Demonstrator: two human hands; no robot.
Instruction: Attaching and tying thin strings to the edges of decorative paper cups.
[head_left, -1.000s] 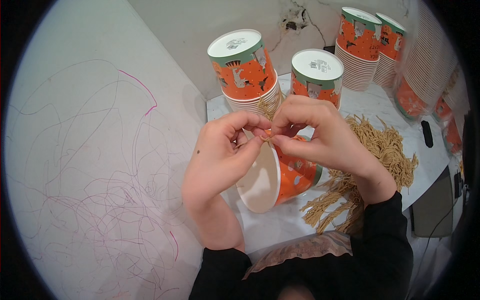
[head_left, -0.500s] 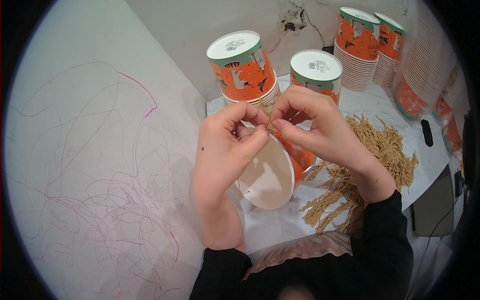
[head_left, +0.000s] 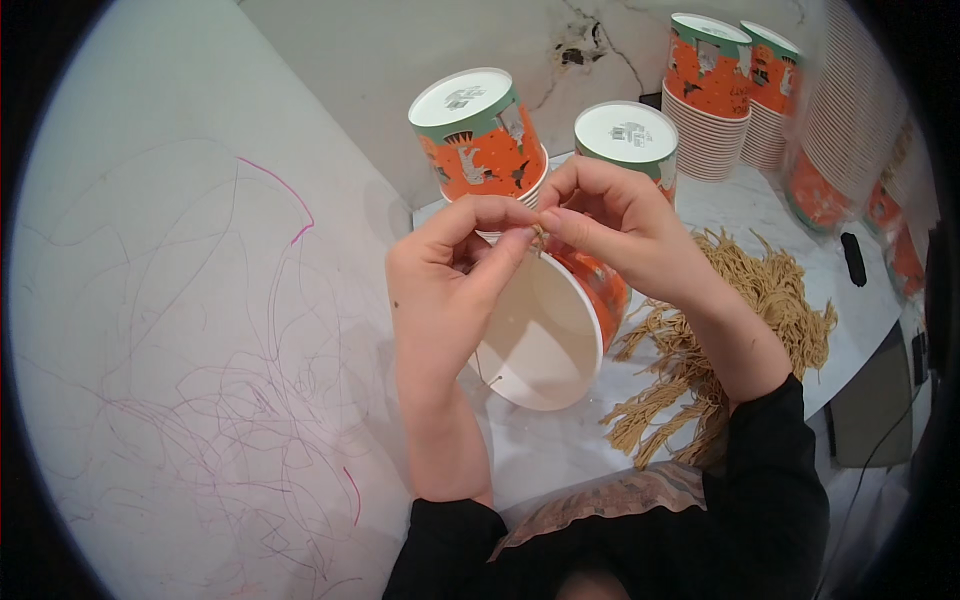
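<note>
Centre of frame: left hand (head_left: pixel 455 265) and right hand (head_left: pixel 615 225), fingertips pinched together on a short tan string (head_left: pixel 538 238) at the rim of a paper cup (head_left: pixel 545 330). Cup lies tilted, mouth toward the camera, orange outside, between both hands. Right of centre: heap of tan strings (head_left: pixel 740 320) on the white table (head_left: pixel 560 450). Upper centre: two stacks of upturned cups (head_left: pixel 478 135). Upper right: further stacks (head_left: pixel 715 95). Left: scribbled white board (head_left: pixel 190 330).

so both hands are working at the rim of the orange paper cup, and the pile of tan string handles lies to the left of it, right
Not quite. In the head view the pile of tan string handles lies to the right of the orange paper cup. The left hand and right hand do pinch at its rim.
</note>
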